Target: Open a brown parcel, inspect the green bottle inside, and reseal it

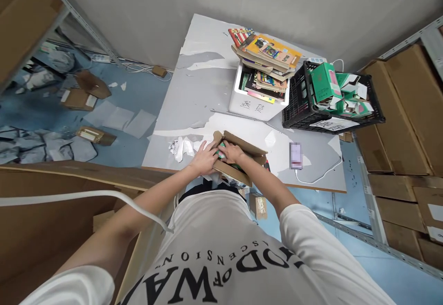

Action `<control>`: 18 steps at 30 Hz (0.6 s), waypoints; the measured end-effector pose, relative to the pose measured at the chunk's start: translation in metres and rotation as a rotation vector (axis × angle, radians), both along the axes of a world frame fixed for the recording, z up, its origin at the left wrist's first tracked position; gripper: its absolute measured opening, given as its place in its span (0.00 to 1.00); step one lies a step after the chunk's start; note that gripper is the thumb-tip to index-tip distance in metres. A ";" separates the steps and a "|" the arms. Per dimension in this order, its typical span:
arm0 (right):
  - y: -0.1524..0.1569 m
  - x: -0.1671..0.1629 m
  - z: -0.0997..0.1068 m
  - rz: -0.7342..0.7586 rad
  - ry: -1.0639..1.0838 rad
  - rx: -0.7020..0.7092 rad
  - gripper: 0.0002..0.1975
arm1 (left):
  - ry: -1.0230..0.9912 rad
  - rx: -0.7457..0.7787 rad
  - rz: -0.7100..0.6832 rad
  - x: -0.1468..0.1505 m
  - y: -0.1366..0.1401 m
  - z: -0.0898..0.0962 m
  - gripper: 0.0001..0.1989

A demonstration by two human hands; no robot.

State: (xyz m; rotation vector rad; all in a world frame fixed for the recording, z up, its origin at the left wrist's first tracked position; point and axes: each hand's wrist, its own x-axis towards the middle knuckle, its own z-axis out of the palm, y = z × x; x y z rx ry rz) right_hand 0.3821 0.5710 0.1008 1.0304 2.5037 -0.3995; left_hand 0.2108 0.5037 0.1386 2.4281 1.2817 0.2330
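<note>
Head view: open cardboard box is right at the hands, on the tabletop near its front edge. Long axis runs on a slant, from the far-L end by the fingers to the near-R end under the R forearm. L hand is at the L end, just outside w/ fingertips reaching in; R hand is inside, over the L half. Green-and-white item sits btwn the two, just R of the L fingertips & just L of the R palm, so both hands are abt equally near.

L hand: fingers part-spread, slightly bent, tips at the item. R hand: fingers curled down, touching the item. Can't tell if either one pinches it; undersides hidden.

Crumpled white paper is near, L of the L hand. Phone is well R of the R hand, cable attached. Beyond the R hand: white bin w/ books; farther R, black crate w/ green cartons.
</note>
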 end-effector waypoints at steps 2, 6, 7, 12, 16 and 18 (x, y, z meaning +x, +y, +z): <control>-0.003 -0.003 0.000 -0.020 -0.017 0.055 0.27 | 0.089 0.017 0.039 0.003 0.002 -0.007 0.15; -0.010 -0.011 0.001 -0.121 -0.074 0.124 0.23 | 0.140 0.046 0.056 0.005 0.004 -0.011 0.10; -0.011 -0.012 0.003 -0.145 -0.079 0.121 0.23 | 0.139 0.048 0.060 0.007 0.003 -0.011 0.09; -0.011 0.011 0.028 -0.132 0.018 0.026 0.25 | 0.120 0.057 0.115 0.021 -0.005 -0.013 0.12; -0.020 0.040 0.051 -0.165 0.198 0.040 0.26 | 0.063 0.077 0.159 0.026 -0.009 -0.018 0.14; -0.030 0.051 0.057 -0.205 0.263 0.074 0.25 | 0.032 0.081 0.176 0.027 -0.010 -0.020 0.14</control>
